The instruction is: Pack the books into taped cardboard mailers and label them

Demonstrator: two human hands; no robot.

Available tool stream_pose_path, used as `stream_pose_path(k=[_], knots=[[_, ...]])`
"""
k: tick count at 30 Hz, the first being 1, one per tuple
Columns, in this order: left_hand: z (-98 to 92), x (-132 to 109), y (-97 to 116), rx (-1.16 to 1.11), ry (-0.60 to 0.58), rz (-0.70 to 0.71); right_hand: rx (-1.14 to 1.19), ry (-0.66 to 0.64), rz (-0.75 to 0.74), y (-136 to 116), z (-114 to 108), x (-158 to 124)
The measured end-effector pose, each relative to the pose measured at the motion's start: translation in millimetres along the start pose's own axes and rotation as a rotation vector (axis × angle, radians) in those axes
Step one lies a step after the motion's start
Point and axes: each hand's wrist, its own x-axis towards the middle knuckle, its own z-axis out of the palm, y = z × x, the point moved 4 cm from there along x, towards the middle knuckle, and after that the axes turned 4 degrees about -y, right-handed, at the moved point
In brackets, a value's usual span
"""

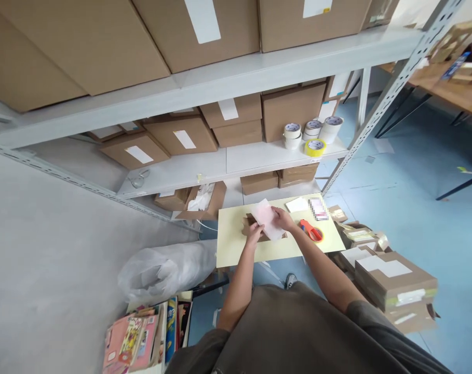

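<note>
Both my hands are over a small pale yellow table (236, 254). My left hand (254, 234) pinches the lower left edge of a flat, pinkish-white packet (267, 221) that looks wrapped in thin white sheet. On the packet's upper right side, my right hand (283, 218) is closed around the edge. An open brown cardboard box (246, 224) lies under the packet, partly covered by it and by my left hand. Right of my right hand lies a red-orange tape dispenser (311, 230) with a yellow roll. A white card (297, 204) and a blurred-out pink-and-white item (318, 208) lie behind it.
Metal shelving (204, 171) stands ahead, loaded with cardboard boxes and tape rolls (292, 136). Stacked boxes (395, 275) are on the floor at right. A large white plastic-wrapped roll (169, 270) and a crate of books (150, 332) are at left.
</note>
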Motion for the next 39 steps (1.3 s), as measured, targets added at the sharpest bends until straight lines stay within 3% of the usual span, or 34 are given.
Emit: stream_pose_path(k=[4,8,13,20,22,24,27,34,36,39], knots=[[21.9,-11.0,-23.5,0.035,0.090,-0.081,-0.208,-0.167,-0.117,-4.3,-15.2,14.1],[22.1,-18.3,-32.6,0.048,0.136,-0.142,-0.333,-0.270,-0.180,-22.8,-6.1,34.5],[-4.2,-18.2,-20.0,0.348,0.131,-0.190,-0.370,-0.228,-0.175,-32.8,5.9,44.8],[-49.8,-14.5,0.6,0.708,0.307,0.103,-0.296,-0.179,-0.109,-10.6,-0.1,22.7],[-60.0,-10.8,1.2,0.787,0.394,0.126,-0.283,-0.171,-0.089,-3.9,-1.1,15.1],[-66.8,-5.0,-1.4,0.834,0.410,0.085,-0.277,-0.160,-0.073,2.2,-1.7,7.6],[-67.8,2.8,-7.0,0.853,0.279,0.060,-0.285,-0.122,-0.034,13.4,-3.1,-7.1],[-41.6,2.2,-18.5,1.062,-0.213,0.227,-0.172,-0.025,0.150,55.1,-1.6,-67.5],[-36.8,3.9,-21.7,1.173,-0.280,0.237,-0.131,-0.021,0.213,67.2,0.8,-79.5],[-38.9,9.9,-25.2,1.280,-0.281,0.218,-0.091,-0.034,0.240,78.1,5.4,-82.9]])
